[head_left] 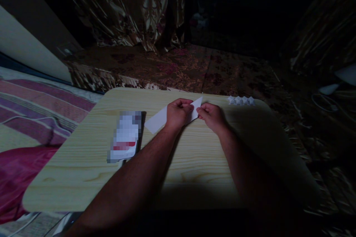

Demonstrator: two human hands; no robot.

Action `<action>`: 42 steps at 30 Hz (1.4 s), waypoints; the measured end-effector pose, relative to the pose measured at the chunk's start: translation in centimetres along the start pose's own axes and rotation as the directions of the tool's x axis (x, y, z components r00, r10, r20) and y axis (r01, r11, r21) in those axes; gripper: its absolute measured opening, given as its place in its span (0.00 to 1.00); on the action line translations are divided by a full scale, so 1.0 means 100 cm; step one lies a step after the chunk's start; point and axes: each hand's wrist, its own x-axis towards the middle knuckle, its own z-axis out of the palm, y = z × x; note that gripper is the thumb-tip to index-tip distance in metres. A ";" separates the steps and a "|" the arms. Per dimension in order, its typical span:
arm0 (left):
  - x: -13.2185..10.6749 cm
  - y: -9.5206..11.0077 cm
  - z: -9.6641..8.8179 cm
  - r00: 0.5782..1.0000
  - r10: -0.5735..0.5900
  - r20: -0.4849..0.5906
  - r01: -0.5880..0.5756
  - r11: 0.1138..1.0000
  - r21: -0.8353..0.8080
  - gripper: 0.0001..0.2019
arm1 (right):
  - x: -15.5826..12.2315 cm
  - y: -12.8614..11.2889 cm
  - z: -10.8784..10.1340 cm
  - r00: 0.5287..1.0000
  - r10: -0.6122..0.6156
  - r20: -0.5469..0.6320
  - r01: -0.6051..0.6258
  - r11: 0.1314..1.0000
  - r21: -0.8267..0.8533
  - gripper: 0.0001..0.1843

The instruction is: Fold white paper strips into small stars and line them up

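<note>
A long white paper strip [156,120] lies slanted across the far middle of a light wooden table [83,170]. My left hand [178,113] is curled into a fist over the strip's middle and grips it. My right hand [211,116] pinches the strip's right end, where a pointed tip of paper sticks up between the two hands. Several small white folded paper stars [240,100] sit in a row near the table's far edge, just right of my right hand.
A white and red pack, blurred out [125,139], lies on the table's left part. Striped bedding [33,111] and a red cloth [16,170] lie to the left. Dark patterned fabric [172,66] covers the floor beyond. White cables [324,103] lie at the far right.
</note>
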 end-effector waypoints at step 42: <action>0.003 -0.004 -0.001 0.996 0.039 -0.080 -0.047 0.993 -0.110 0.15 | -0.006 -0.003 0.001 0.991 -0.110 0.080 0.121 0.980 -0.156 0.14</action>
